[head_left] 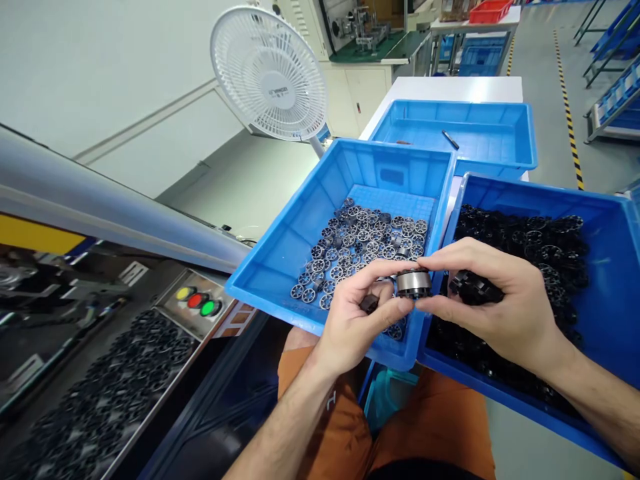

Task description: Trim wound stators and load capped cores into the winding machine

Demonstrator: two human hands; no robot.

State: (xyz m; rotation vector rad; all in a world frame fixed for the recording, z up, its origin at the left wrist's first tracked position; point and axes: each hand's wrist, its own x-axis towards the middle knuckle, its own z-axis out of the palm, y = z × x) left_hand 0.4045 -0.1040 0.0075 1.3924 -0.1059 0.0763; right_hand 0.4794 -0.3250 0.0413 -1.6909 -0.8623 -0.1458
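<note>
Between the fingertips of my left hand [357,317] and my right hand [505,303] is a small round wheel part [414,283], black at its edges with a silver metal band. Both hands grip it from opposite sides, above the near rims of two blue bins. Another small black part [369,304] is tucked in my left palm. Black toothed parts [475,288] sit in the curl of my right hand; how many I cannot tell. Below my left hand, the left blue bin [295,230] holds many silver-rimmed spoked wheels [370,235]. Black wheel parts [550,243] fill the right blue bin [607,267].
Behind the bins, a shallow blue tray [480,127] on a white table holds a dark pen-like object [450,139]. A white fan [270,77] stands at the back left. To the left is a machine with yellow, red and green buttons [199,301] and heaped black parts [115,387].
</note>
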